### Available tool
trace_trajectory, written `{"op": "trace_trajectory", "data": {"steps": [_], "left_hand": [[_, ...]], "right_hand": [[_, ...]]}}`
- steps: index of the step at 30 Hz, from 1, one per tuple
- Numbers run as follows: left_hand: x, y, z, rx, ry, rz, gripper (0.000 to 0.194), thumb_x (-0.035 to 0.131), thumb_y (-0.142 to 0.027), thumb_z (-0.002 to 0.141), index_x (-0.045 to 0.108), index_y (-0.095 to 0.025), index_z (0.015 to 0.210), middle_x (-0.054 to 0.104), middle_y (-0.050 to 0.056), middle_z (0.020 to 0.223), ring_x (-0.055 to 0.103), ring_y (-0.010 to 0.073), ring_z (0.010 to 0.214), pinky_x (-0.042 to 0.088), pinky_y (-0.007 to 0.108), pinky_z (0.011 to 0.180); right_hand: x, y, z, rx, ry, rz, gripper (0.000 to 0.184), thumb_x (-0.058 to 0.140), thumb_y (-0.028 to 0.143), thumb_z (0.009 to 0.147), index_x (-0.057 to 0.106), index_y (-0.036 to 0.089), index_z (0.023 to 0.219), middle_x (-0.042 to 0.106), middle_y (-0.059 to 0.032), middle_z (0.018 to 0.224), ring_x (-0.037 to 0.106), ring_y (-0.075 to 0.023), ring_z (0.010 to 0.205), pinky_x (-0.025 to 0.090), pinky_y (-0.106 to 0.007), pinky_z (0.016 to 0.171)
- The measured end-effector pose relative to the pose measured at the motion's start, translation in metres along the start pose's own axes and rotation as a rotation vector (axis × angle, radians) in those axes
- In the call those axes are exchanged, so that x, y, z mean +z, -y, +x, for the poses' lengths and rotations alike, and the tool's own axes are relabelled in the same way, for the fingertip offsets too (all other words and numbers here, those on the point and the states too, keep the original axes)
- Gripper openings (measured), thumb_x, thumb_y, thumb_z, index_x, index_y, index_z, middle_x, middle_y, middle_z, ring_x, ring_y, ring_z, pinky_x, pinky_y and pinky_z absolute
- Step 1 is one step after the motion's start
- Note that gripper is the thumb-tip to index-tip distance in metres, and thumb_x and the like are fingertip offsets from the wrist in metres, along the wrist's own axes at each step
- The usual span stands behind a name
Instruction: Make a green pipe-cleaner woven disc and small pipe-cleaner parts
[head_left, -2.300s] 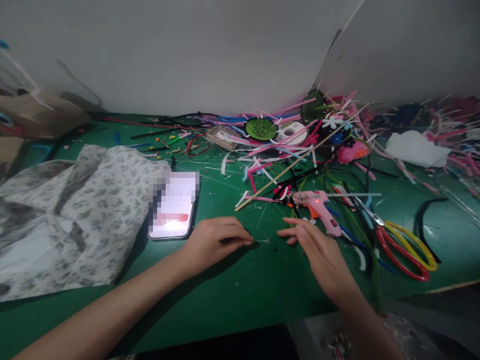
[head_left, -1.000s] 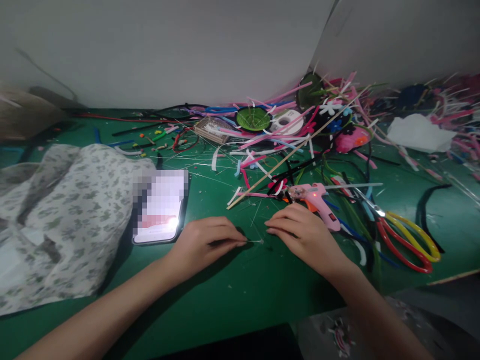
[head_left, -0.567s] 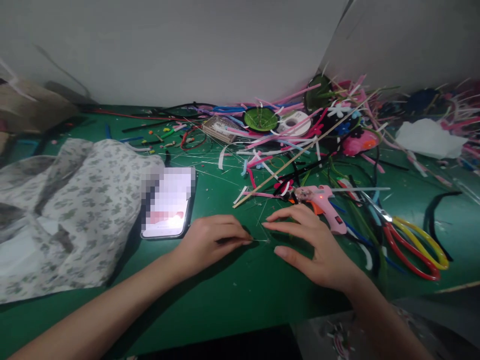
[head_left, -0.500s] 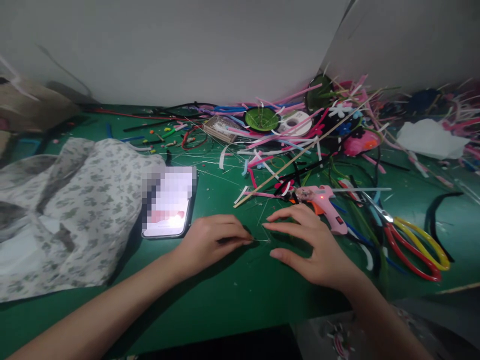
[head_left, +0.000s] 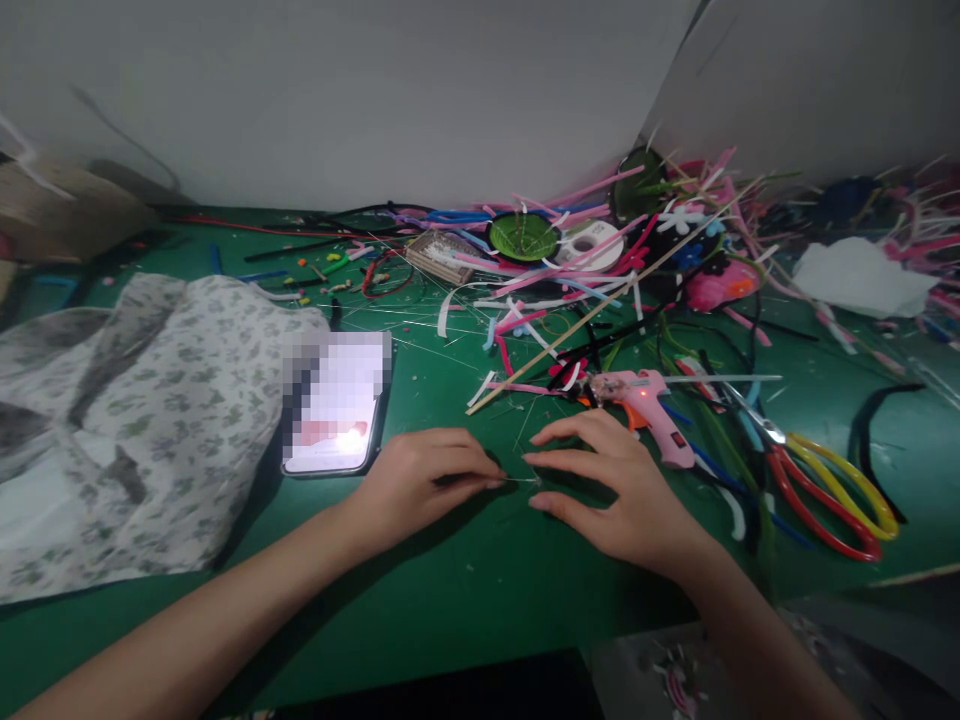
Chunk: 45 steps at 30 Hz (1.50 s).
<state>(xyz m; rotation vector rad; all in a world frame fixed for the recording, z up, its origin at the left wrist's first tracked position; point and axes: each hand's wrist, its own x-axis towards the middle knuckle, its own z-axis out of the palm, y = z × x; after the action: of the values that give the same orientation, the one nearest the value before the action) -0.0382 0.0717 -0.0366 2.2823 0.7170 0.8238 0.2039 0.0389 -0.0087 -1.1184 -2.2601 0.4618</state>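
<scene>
My left hand (head_left: 424, 485) is closed in a pinch, thumb against fingertips, on one end of a thin pale strand (head_left: 521, 480). It could be thread or fine wire; I cannot tell which. The strand runs to the right, its far end lying between the fingertips of my right hand (head_left: 607, 490), which is open, thumb and fingers apart. Just beyond my right hand lies a pink hot glue gun (head_left: 649, 400) with a lit orange light and a clear glue stick out of its back. To the left of my left hand a phone (head_left: 337, 410) lies with its screen lit.
Scissors (head_left: 832, 490) with red and yellow handles lie at the right. A thin wooden stick (head_left: 555, 345) slants toward a pile of pipe cleaners, a green dish (head_left: 523, 240) and a white spool (head_left: 611, 240). Patterned cloth (head_left: 195, 410) covers the left of the green table (head_left: 450, 620).
My right hand has shifted slightly left, its thumb and fingertips closer around the strand's end. My left hand has stayed in place with its pinch.
</scene>
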Motion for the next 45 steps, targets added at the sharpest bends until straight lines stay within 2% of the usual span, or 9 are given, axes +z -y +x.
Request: {"op": "trace_trajectory", "data": {"steps": [37,45], "left_hand": [[0.000,-0.001,0.002,-0.002,-0.010,-0.014,0.014,0.060,-0.021,0.091,0.073,-0.019,0.094,0.072,0.004,0.084,0.068,0.0126,0.077,0.052,0.020,0.067],[0.000,-0.002,0.002,0.006,-0.008,-0.011,0.016,0.058,-0.022,0.092,0.073,-0.020,0.094,0.072,0.004,0.085,0.068,0.0126,0.078,0.052,0.020,0.067]], "right_hand": [[0.000,0.001,0.000,0.003,0.014,-0.021,0.022,0.069,0.033,0.084,0.069,0.026,0.105,0.067,-0.0052,0.108,0.058,-0.0221,0.100,0.048,-0.042,0.086],[-0.010,-0.001,-0.003,0.028,-0.009,-0.032,0.022,0.069,0.034,0.084,0.069,0.028,0.105,0.067,-0.0045,0.109,0.060,-0.0224,0.101,0.048,-0.043,0.089]]}}
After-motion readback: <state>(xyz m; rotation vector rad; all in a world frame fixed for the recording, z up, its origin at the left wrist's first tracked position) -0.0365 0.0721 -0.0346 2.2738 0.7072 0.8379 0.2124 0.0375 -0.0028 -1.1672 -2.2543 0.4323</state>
